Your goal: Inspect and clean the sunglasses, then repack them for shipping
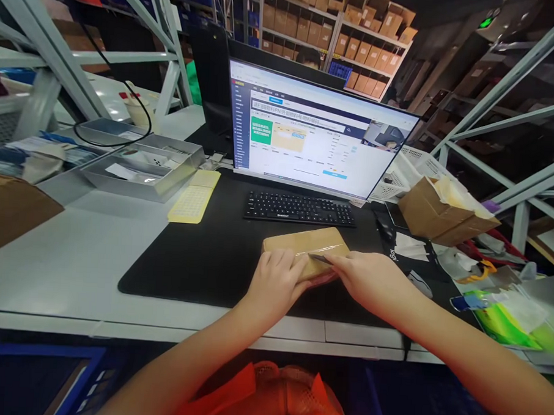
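A small brown cardboard box (310, 238) with shiny clear tape along its top lies on the black desk mat (201, 259), in front of the keyboard (299, 208). My left hand (278, 278) grips the box's near left side, fingers bent over the top and thumb toward the middle. In my right hand (365, 278) is a thin dark blade-like tool (319, 258), pinched between thumb and fingers. Its tip rests at the taped top of the box. The handle is hidden inside my right hand.
Behind the keyboard stands a lit monitor (307, 135). Left are a yellow card (195, 198) and a grey tray (153, 187) with papers. A mouse (385, 227), an open cardboard box (430, 214) and a green packet (506, 321) lie right. Metal frame bars flank the desk.
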{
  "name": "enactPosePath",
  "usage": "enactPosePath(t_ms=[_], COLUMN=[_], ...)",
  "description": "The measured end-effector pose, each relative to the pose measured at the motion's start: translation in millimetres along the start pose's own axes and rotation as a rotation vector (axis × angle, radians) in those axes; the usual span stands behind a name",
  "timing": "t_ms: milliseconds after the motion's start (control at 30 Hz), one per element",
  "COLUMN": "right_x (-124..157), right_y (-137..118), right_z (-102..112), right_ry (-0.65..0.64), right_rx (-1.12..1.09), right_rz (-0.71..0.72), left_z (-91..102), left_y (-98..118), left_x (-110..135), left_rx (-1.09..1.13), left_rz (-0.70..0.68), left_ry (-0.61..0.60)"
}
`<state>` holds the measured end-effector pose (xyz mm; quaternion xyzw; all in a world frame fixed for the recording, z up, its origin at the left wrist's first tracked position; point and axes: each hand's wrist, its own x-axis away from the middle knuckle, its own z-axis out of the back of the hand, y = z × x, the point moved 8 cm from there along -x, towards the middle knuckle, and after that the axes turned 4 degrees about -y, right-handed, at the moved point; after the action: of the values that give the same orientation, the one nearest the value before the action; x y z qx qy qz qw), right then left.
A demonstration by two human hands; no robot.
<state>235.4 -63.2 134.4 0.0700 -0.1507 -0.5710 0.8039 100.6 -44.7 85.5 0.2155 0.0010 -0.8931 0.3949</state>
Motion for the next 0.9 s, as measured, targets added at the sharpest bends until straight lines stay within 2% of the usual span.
enactPosePath(t_ms=[133,267,400,533,633,767,833,900], right_x=[-6,-12,-11,0,18,46,47,38], right_y=[-2,8,25,52,92,158,166,157], right_z=[12,19,13,1,-18,-66,-96,-121], right_ry=[-0.009,-0.059,-0.131,-0.154,-0.166,-0.203,-0.185,-0.145], right_rx=[-0.026,0.001,0.046,0.001,-0.029,-0.089,-0.258,-0.398], right_rz=[0.025,0.014,-0.029,-0.147,-0.296,-0.597,-0.621,-0.602], left_z=[1.6,1.8,1.8,0.3,3.8,14.4,16.2,15.8], left_y=[1,2,3,2,1,3,7,9], left_x=[-2,-1,0,0,1,-14,-36,-67], left_rx=[-0.009,-0.024,-0.039,-0.046,-0.039,-0.008,-0.019,-0.044], left_rz=[-0.022,-0.015,-0.02,-0.037,-0.049,-0.106,-0.168,-0.213], left_ry=[-0.02,-0.034,-0.023,-0.034,-0.047,-0.132,-0.231,-0.317])
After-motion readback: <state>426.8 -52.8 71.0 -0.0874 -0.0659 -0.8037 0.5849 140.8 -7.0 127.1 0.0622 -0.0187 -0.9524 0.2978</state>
